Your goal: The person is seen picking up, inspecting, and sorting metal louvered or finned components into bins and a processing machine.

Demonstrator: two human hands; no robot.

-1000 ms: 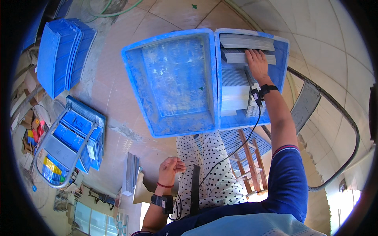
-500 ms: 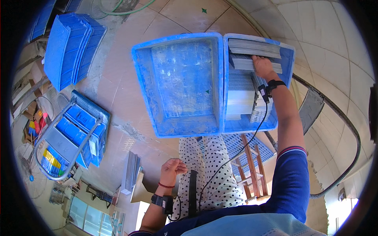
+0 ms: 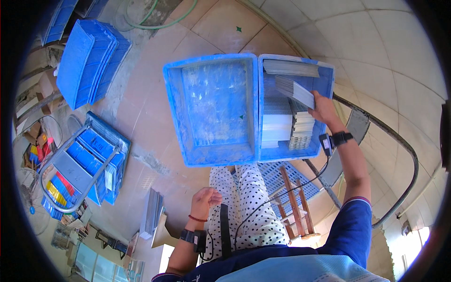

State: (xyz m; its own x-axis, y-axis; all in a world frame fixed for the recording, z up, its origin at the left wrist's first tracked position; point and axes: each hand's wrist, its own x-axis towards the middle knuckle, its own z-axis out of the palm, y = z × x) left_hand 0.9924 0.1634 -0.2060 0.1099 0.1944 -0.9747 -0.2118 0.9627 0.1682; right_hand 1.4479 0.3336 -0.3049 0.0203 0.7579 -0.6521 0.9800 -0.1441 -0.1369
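Note:
Two blue plastic crates sit side by side in front of me. The left crate (image 3: 174,113) holds nothing. The right crate (image 3: 328,75) holds stacks of thin grey metal plates (image 3: 276,123). My right hand (image 3: 323,108) is inside the right crate and grips a bundle of grey plates (image 3: 294,91), lifted and tilted above the stacks. My left hand (image 3: 203,201) hangs low beside my spotted trouser leg, fingers loosely curled, holding nothing. Both wrists wear black bands with a cable.
A stack of blue crates (image 3: 87,61) stands at the upper left. A metal cart (image 3: 80,164) with blue crates is at the left. Grey plates (image 3: 152,212) lie on the floor near my left hand. A wooden stool (image 3: 296,211) stands under the crates.
My right hand has closed on a bundle of plates and raised it, tilted, from the stacks in the right crate. The left hand has stayed by my leg.

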